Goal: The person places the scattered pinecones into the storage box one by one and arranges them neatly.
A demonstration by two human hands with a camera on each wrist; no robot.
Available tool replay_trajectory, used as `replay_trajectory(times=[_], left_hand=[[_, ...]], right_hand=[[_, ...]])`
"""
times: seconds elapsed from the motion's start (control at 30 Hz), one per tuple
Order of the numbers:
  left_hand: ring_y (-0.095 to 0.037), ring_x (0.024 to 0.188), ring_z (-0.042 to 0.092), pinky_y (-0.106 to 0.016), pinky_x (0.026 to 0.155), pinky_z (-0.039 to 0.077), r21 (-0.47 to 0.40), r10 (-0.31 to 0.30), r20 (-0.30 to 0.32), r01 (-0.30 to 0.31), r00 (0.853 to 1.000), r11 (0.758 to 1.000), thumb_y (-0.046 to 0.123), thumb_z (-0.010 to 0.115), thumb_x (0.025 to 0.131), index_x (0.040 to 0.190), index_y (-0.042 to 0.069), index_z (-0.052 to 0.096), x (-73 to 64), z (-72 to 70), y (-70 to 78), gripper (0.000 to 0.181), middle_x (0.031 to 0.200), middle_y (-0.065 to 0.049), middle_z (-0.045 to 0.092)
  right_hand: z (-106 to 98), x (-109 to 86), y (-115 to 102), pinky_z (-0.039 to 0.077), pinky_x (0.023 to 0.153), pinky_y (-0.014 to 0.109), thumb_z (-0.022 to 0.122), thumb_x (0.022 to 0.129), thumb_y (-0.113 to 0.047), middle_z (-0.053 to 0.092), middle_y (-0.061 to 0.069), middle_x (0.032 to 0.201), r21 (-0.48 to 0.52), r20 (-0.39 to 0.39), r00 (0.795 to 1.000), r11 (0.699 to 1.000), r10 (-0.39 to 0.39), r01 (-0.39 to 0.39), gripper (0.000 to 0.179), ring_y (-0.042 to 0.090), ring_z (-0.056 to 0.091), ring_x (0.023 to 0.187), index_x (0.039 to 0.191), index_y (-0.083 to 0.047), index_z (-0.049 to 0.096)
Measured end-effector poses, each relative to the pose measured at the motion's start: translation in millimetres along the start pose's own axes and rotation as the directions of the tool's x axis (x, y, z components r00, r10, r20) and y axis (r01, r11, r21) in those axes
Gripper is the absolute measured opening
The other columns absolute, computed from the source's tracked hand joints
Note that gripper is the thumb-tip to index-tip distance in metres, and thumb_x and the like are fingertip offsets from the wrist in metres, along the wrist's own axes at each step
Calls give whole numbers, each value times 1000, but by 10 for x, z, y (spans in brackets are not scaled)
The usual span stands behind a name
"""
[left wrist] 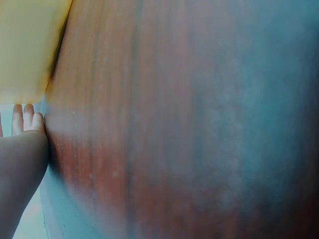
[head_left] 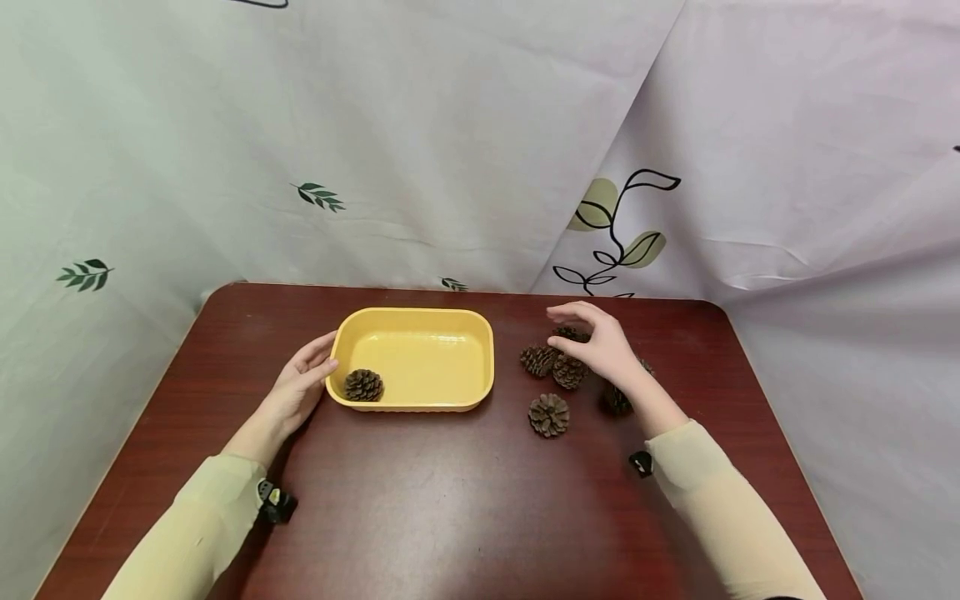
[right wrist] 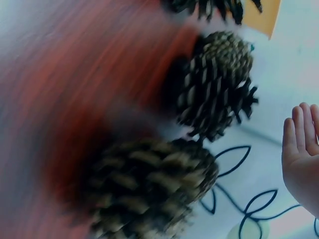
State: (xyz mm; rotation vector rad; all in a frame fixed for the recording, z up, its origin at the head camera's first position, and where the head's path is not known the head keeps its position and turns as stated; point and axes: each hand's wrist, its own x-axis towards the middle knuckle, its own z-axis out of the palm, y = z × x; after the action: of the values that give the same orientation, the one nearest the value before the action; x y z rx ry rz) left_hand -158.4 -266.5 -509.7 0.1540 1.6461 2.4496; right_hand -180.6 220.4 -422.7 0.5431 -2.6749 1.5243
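On the table stands a shallow yellow tray with rounded corners. Inside its near left corner lies a brown pine cone. My left hand holds the tray's left end, thumb at the rim and fingers along the outer side; the left wrist view shows those fingers at the tray's end. To the right of the tray, my right hand hovers over a cluster of pine cones, thumb and fingers curved apart with nothing between them. In the right wrist view the cones lie beside the hand.
One pine cone sits a little nearer than the cluster, and another is partly hidden under the right forearm. The dark red table ends at a pale cloth backdrop with leaf prints.
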Motion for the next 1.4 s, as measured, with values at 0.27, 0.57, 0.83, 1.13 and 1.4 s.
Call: replay_trajectory(times=[0.27,0.57,0.83,1.13,1.4], left_hand=[[0,123,65,-15,101,54,1,2,1,-2,1000,1000,-6,49,108,136,24,65,5,-3,-17,44,134,13,71],[0,122,65,-15,101,53,7,-9,-11,9,1000,1000,-5,51,108,136,24,64,19,7,-14,43,133,14,70],[-1,121,66,-15,100,54,0,-13,-7,13,1000,1000,-5,51,108,138,22,64,21,-1,-10,43,133,12,71],[-1,122,66,-15,100,54,2,-15,-12,15,1000,1000,-6,51,107,137,24,65,10,-8,-7,44,134,13,70],[-1,122,66,-15,101,54,-2,-3,-6,3,1000,1000,-4,52,107,137,23,65,13,-12,-16,43,134,13,70]], right_hand=[[-170,-167,236,54,111,45,80,92,3,68,26,134,-25,-52,997,998,53,-54,44,35,68,124,134,-2,70],[-388,-428,437,59,103,30,80,93,1,69,25,134,-53,-101,990,993,96,-102,44,-5,66,112,135,2,68],[-565,-622,587,55,92,9,81,91,2,74,1,122,-63,-174,980,992,98,-110,44,-12,66,104,133,4,68],[-714,-808,754,53,84,4,82,93,-3,60,-38,111,-54,-198,966,982,169,-183,48,-18,63,103,137,6,65],[-792,-919,874,51,87,2,81,94,-4,65,-35,113,-44,-195,959,975,207,-219,49,-20,61,104,138,6,64]])
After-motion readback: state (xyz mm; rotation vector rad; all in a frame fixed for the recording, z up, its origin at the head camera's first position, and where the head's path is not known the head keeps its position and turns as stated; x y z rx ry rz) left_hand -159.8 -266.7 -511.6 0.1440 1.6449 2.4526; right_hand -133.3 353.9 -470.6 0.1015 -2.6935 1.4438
